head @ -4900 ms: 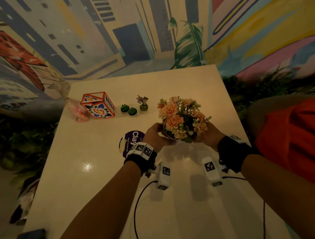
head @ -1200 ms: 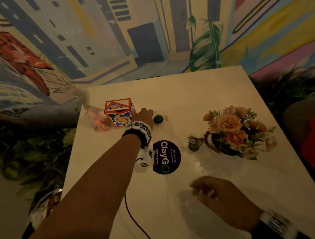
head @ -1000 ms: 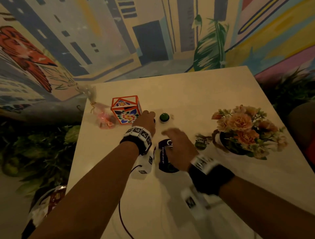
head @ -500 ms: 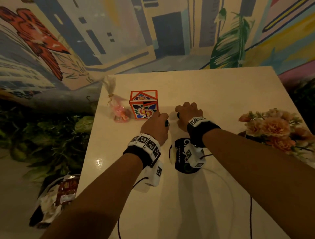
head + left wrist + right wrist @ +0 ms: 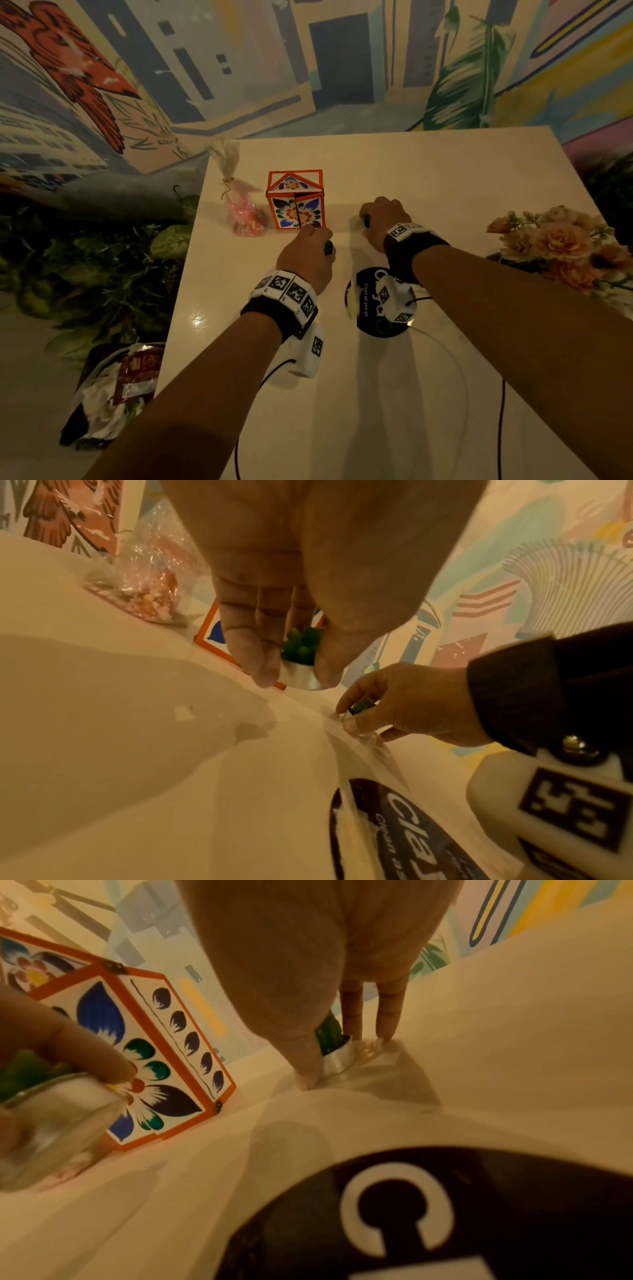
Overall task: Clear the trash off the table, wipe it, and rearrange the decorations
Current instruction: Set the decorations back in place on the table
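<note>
My left hand pinches a tiny green succulent in a silver pot between thumb and fingers, just above the table in front of the orange floral box. To its right, my right hand pinches a second small succulent pot that sits on the cream table. From the left wrist view the right hand shows with its pot under the fingers. In the right wrist view the left hand's pot appears at the left edge.
A cellophane bag of pink sweets lies left of the box. A peach flower bouquet stands at the right edge. A round dark sticker sits under my right wrist. Wrappers fill a bin on the floor, left of the table.
My right hand came forward from near the sticker and took hold of the second small succulent. My left hand has drawn its succulent slightly back from the box. The bouquet stands at the right.
</note>
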{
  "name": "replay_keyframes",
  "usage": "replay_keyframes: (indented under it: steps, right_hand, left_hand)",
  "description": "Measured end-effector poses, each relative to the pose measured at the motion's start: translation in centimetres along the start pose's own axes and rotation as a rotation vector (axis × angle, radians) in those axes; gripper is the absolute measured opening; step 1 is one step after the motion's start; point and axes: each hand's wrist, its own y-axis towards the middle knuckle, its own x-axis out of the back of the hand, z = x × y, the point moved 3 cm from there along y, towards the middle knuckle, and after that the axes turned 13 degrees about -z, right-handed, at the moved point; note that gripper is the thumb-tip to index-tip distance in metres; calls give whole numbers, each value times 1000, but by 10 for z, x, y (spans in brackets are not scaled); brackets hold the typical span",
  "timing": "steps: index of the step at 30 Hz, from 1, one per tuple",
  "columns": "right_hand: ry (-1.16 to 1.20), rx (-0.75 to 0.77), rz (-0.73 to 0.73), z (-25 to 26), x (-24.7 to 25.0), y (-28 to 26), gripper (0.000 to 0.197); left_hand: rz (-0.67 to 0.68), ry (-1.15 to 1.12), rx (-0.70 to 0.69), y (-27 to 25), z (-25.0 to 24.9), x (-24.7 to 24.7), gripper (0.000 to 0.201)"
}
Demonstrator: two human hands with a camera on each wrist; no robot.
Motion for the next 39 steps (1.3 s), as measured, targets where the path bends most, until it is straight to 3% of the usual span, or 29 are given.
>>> replay_keyframes:
  steps: [13,19,24,29,39]
  right_hand:
    - [-78,43,44,3,-2,-26,37]
    - [-99,113,154,10,0,-89,30]
    - [-80,75,129,0,-7,-136,37]
    - [-25,2,67,-21,-7,-142,34]
    - [8,78,71,-36,4,-127,25]
  left_hand:
    - [10,9,21,-21,14,14,42]
    - [36,4,-17,-32,1,10,41]
    - [88,26,-88,-43,-26,-9,39]
    - [144,77,-144,-55,-50,-33,30]
    - [134,82,-89,-51,-67,-61,23]
